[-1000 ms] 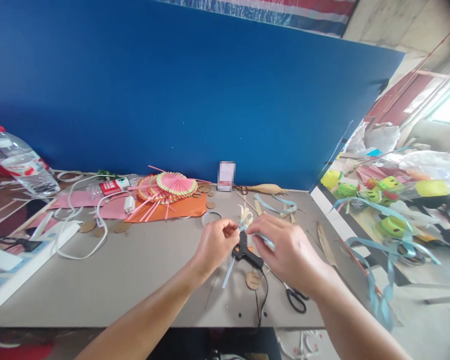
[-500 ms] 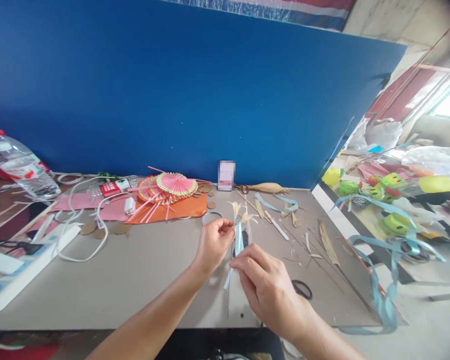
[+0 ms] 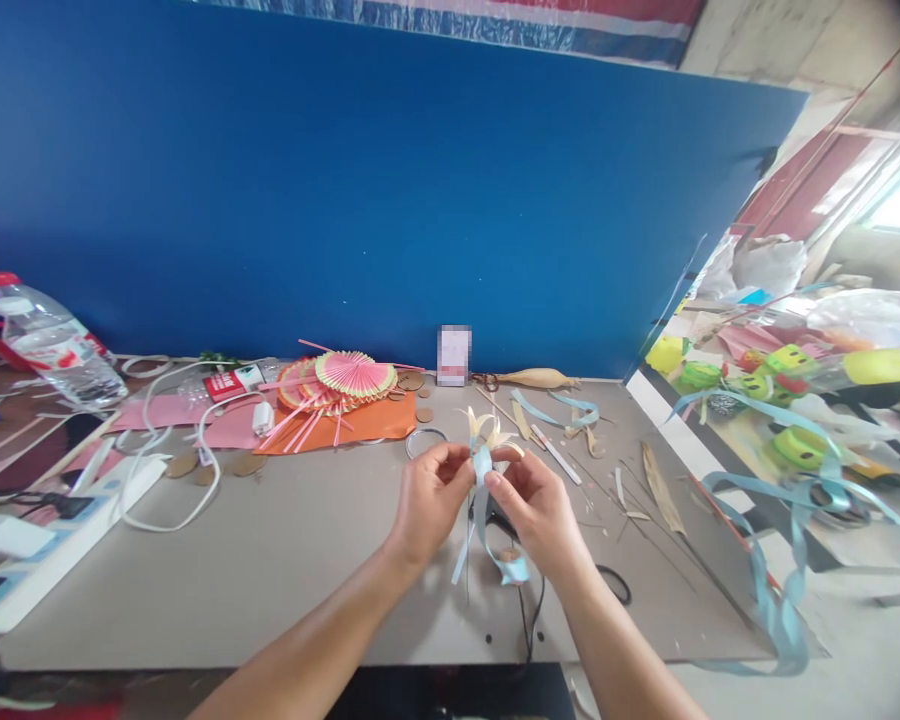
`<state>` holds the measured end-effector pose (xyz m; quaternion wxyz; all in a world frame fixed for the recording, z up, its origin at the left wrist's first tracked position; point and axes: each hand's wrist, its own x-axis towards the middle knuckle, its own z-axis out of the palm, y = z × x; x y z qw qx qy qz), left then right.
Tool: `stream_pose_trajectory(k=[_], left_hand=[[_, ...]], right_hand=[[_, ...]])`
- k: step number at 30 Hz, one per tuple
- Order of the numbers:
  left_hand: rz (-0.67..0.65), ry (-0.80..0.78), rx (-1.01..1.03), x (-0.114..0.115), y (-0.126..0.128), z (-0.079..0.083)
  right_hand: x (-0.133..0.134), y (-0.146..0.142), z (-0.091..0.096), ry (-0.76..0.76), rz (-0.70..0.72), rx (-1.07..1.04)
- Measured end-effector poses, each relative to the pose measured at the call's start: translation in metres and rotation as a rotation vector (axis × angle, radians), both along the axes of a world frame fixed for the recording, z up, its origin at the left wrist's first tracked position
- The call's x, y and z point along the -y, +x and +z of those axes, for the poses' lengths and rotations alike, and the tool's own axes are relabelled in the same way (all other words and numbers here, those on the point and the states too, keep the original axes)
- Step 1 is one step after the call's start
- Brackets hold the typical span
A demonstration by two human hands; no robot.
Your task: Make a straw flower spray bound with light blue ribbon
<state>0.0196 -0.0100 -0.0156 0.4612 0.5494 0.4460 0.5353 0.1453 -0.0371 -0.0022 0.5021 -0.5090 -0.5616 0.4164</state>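
Between my hands stand small cream flowers that look made of dried husk, upright on thin stems. My left hand is closed, pinching the stems just below the blooms. A light blue ribbon lies against the stems there. My right hand pinches this ribbon between thumb and fingers, close beside the left fingertips. The ribbon's tail hangs down in a curve to a curled end near the table. A second narrow ribbon end and a thin stem hang below my left hand.
Paper fans lie on orange paper at the back. A power strip with white cables and water bottles stand left. Dried stalks, a white pen-like stick and a black ring lie right. Blue ribbon trails over the right edge.
My right hand has moved up from the ribbon's lower part to the stems beside my left hand. The ribbon now lies across the stems, its tail hanging loose below.
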Motion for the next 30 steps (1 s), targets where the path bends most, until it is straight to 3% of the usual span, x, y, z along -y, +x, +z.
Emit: stream_pose_trajectory(k=[8, 14, 24, 30], left_hand=[[0.036, 0.183, -0.187, 0.004, 0.001, 0.007], [0.045, 0.214, -0.175, 0.007, 0.002, 0.008], [0.015, 0.092, -0.108, 0.007, -0.002, 0.016], [-0.103, -0.175, 0.250, -0.004, 0.000, 0.004]], right_hand=[[-0.004, -0.009, -0.003, -0.009, -0.039, -0.224], [-0.002, -0.019, -0.005, -0.092, -0.016, -0.493], [0.002, -0.020, 0.000, -0.107, 0.025, -0.457], [-0.002, -0.023, -0.007, -0.080, -0.022, -0.354]])
